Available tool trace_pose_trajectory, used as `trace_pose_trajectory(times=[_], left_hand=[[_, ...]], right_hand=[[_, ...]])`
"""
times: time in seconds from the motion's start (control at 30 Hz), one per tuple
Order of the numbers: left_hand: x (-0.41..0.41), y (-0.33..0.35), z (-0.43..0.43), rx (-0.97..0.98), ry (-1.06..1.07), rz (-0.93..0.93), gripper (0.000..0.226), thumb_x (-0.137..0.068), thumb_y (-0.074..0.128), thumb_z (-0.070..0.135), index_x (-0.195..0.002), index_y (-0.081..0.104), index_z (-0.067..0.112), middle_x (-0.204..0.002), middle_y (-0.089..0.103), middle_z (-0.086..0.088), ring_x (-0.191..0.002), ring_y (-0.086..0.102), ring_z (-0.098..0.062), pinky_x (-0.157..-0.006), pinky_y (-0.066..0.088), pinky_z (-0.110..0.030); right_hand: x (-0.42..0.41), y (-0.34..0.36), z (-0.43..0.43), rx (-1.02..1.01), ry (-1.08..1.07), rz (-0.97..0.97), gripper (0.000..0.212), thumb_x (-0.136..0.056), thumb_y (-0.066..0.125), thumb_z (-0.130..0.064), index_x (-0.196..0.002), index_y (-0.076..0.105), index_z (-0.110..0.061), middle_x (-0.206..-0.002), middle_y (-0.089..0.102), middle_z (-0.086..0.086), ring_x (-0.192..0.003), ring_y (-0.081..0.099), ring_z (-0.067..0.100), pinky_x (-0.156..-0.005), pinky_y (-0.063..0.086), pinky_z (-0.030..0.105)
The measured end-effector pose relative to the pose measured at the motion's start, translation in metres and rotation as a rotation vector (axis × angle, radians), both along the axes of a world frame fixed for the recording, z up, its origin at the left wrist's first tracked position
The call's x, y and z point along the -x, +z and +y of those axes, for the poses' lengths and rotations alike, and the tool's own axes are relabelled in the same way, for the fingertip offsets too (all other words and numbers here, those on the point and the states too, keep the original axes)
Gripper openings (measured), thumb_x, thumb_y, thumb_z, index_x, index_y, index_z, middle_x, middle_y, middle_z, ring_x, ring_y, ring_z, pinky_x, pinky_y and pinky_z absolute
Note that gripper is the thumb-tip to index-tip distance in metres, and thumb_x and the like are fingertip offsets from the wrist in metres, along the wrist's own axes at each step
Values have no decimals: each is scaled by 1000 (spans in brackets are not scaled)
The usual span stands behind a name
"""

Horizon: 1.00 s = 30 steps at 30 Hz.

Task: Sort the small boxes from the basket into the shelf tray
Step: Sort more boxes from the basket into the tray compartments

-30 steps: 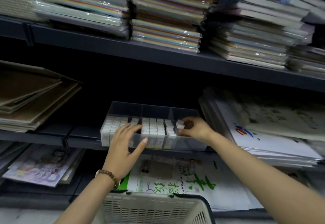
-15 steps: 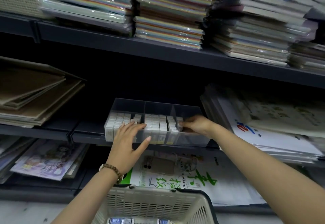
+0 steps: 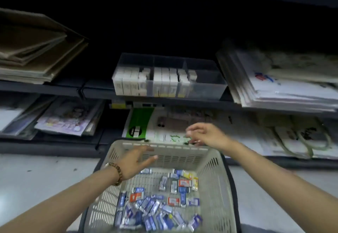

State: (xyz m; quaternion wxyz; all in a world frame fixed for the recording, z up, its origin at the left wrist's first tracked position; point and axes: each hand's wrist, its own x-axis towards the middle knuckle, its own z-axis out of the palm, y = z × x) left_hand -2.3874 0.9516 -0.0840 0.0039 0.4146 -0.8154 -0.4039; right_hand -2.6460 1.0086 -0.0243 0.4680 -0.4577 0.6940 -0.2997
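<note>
Both my grips, left hand (image 3: 136, 161) and right hand (image 3: 206, 134), hover open and empty over the basket (image 3: 216, 187), small boxes (image 3: 155, 207) heaped inside, the partly filled shelf tray (image 3: 206, 88) beyond.

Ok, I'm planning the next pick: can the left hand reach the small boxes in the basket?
Probably yes: the left hand hovers open above the open-topped basket, and the small boxes lie uncovered on its floor, nothing between.

bare forearms, brown wooden bead bracelet (image 3: 117, 173) on left wrist
</note>
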Motion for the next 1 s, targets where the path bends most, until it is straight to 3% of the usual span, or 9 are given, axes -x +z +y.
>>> trace_pose_trajectory(times=[0.2, 0.37, 0.43, 0.5, 0.6, 0.73, 0.83, 0.9, 1.0], left_hand=[[-23, -124, 51, -328, 52, -281, 59, -87, 56, 46, -133, 43, 13, -138, 46, -4, -121, 48, -17, -102, 38, -24], [-20, -178, 57, -391, -50, -387, 49, -91, 54, 39, -128, 49, 7, -123, 54, -1, -113, 49, -12, -90, 35, -15], [-16, -191, 51, -415, -64, -404, 48, -92, 52, 37, -130, 48, 7, -133, 52, -7, -115, 49, -14, -94, 35, -20], [-14, -196, 44, -420, -42, -392, 44, -95, 48, 36, -127, 51, 7, -131, 54, -10, -105, 53, -14, -83, 39, -17], [-12, -202, 37, -413, 67, -266, 33, -95, 49, 29, -108, 64, 3, -109, 64, -18, -77, 50, -7, -58, 38, -8], [-8, -205, 37, -467, 207, -187, 33, -94, 50, 35, -108, 63, 9, -103, 64, -5, -86, 55, -11, -63, 41, -11], [-1, -205, 40, -527, 264, -135, 30, -92, 49, 43, -102, 62, 18, -106, 60, 0, -96, 55, -14, -80, 39, -19], [5, -204, 46, -552, 232, -123, 30, -90, 50, 47, -101, 62, 21, -104, 62, 0, -99, 58, -18, -88, 43, -26], [13, -192, 51, -644, 326, -12, 33, -89, 56, 36, -108, 60, 9, -102, 67, -10, -91, 66, -24, -88, 52, -38]], right_hand=[[-22, -167, 74, -577, 83, -34, 32, -92, 60, -25, -117, 62, -6, -117, 60, 4, -84, 60, 10, -70, 50, 20], [-33, -244, 97, -681, 178, -65, 18, -93, 58, -20, -105, 65, -8, -83, 58, 7, -63, 51, 9, -56, 43, 17], [-38, -264, 92, -707, 237, -43, 29, -92, 60, -23, -118, 59, -11, -97, 60, 8, -76, 57, 14, -66, 48, 23], [-47, -282, 82, -716, 291, 12, 46, -91, 61, -25, -132, 50, -9, -125, 56, 10, -106, 58, 23, -94, 49, 34], [-65, -307, 75, -655, 391, 180, 33, -87, 66, -21, -114, 63, -2, -123, 61, 17, -104, 60, 22, -90, 49, 33], [-74, -320, 80, -599, 301, 294, 8, -77, 76, -19, -77, 69, -16, -108, 70, 6, -101, 65, 24, -85, 52, 30], [-69, -315, 77, -573, 81, 66, 13, -79, 74, -12, -90, 73, -5, -100, 71, 10, -86, 66, 18, -86, 53, 30], [-70, -298, 66, -522, -135, -222, 11, -82, 71, -11, -91, 70, -6, -86, 70, 9, -65, 66, 11, -69, 57, 23], [-80, -269, 42, -410, -205, -477, 9, -84, 67, -14, -93, 67, -12, -86, 71, 2, -67, 70, 9, -64, 55, 18]])
